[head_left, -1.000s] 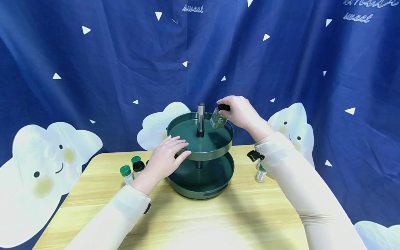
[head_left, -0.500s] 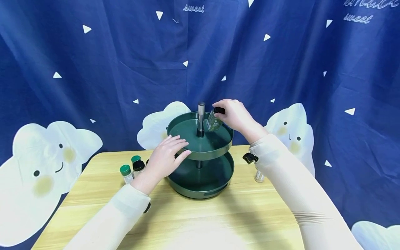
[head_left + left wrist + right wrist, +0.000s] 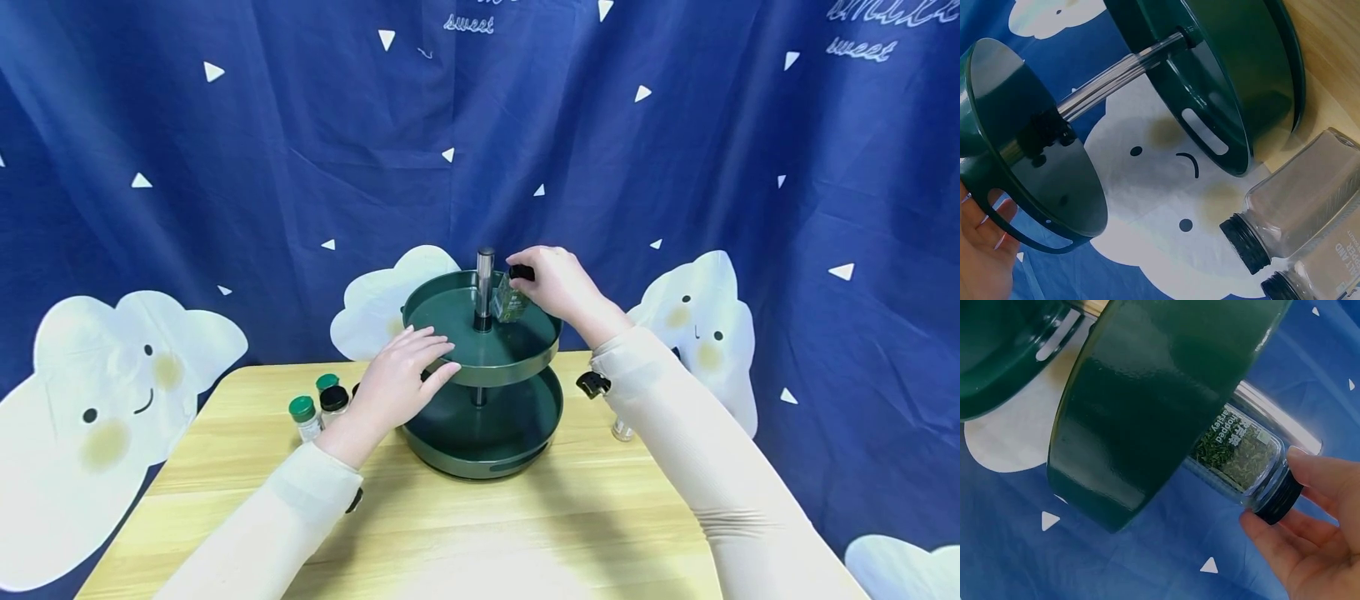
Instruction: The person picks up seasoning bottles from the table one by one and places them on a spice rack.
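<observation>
A two-tier dark green turntable rack (image 3: pixel 480 354) with a metal centre post (image 3: pixel 485 287) stands at the middle of the table. My right hand (image 3: pixel 558 283) pinches the black cap of a spice jar (image 3: pixel 510 304) over the upper tray, close to the post. Chopped green leaves fill this jar, and its label (image 3: pixel 1222 425) reads chopped parsley. The upper tray's wall hides the jar's base in the right wrist view. My left hand (image 3: pixel 397 375) rests at the upper tray's left rim with extended fingers; in the left wrist view its fingers (image 3: pixel 1004 231) show by the handle slot.
Left of the rack stand several jars, among them a green-capped jar (image 3: pixel 303 418) and a black-capped jar (image 3: pixel 333 402). Another jar (image 3: pixel 622 429) is partly hidden by the right sleeve. A blue curtain (image 3: pixel 480 125) hangs behind the wooden table (image 3: pixel 480 533).
My right hand has moved left and down with the parsley jar, bringing it nearer the post and lower over the upper tray. My left hand has stayed at the rim.
</observation>
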{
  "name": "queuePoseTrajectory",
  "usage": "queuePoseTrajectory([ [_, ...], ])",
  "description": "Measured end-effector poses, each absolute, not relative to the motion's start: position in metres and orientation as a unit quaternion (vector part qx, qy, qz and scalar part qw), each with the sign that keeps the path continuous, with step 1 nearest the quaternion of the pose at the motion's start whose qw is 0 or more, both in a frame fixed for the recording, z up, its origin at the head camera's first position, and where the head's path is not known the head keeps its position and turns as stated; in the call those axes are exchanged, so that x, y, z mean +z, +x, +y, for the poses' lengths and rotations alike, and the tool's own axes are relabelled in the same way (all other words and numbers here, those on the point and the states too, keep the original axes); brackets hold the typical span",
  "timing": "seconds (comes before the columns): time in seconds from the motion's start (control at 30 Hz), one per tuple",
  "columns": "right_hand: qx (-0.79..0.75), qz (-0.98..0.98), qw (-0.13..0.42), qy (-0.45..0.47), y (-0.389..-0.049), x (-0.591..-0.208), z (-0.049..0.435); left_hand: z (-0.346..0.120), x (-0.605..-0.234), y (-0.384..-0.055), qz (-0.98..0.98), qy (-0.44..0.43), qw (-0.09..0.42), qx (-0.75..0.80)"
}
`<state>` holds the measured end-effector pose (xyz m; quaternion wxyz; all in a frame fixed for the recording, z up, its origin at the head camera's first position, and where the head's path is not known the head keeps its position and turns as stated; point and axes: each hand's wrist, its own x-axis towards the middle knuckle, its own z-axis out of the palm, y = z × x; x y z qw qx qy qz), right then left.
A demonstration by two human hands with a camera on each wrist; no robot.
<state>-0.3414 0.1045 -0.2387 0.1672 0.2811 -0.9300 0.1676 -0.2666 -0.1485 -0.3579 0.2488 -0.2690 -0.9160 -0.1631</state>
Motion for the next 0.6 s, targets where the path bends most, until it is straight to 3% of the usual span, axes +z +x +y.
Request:
queuePoseTrajectory([
  [0.6, 0.168, -0.932, 0.151, 0.282, -0.3453, -0.2468, 0.0978, -0.1472, -0.3568, -0.2654, -0.92, -0.262, 0.24, -0.168],
])
